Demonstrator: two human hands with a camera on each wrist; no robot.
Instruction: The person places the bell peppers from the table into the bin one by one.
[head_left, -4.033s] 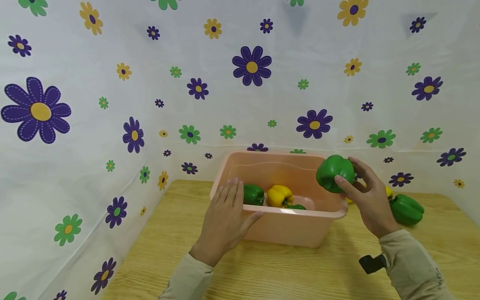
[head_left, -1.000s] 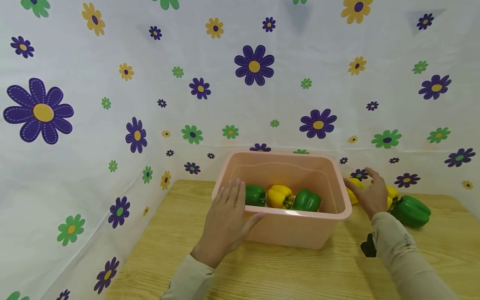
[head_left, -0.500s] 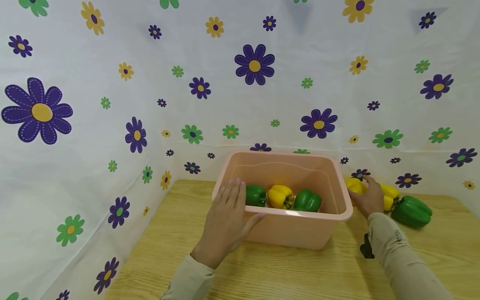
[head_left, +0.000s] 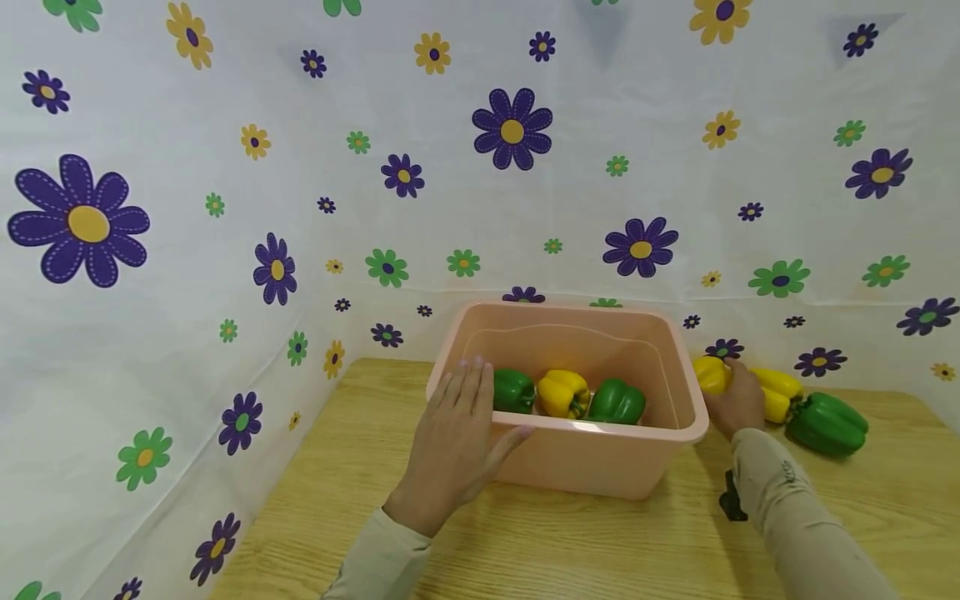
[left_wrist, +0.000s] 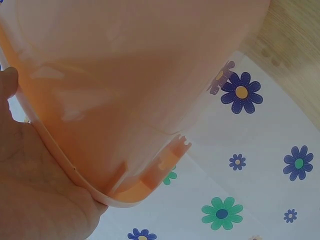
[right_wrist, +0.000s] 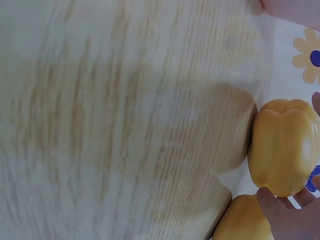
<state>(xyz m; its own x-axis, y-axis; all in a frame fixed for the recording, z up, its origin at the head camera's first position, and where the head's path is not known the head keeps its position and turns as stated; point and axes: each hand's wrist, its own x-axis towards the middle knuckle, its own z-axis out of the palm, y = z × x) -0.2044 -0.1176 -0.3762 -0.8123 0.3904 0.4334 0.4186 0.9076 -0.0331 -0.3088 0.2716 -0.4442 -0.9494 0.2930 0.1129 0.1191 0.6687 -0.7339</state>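
In the head view, my left hand (head_left: 450,437) rests with straight fingers over the front left rim of a pink plastic bin (head_left: 585,454). The left wrist view shows the palm against the bin's rim (left_wrist: 75,175). Right of the bin, my right hand (head_left: 738,400) holds a yellow bell pepper (head_left: 711,375) standing on the table. Its thumb (right_wrist: 268,197) presses the side of that yellow bell pepper (right_wrist: 282,147) in the right wrist view, with other fingers partly hidden behind. Inside the bin lie a green bell pepper (head_left: 514,392), a yellow one (head_left: 562,393) and another green one (head_left: 617,402).
Just right of my right hand lie another yellow bell pepper (head_left: 780,393) and a green bell pepper (head_left: 828,425). A flower-printed white sheet (head_left: 420,108) stands behind and left of the wooden table (head_left: 555,542). A black device (head_left: 733,498) hangs at the right wrist.
The green bell pepper once in my right hand now lies in the bin. My right hand has moved right and down and taken hold of a yellow bell pepper. The left hand stays put.
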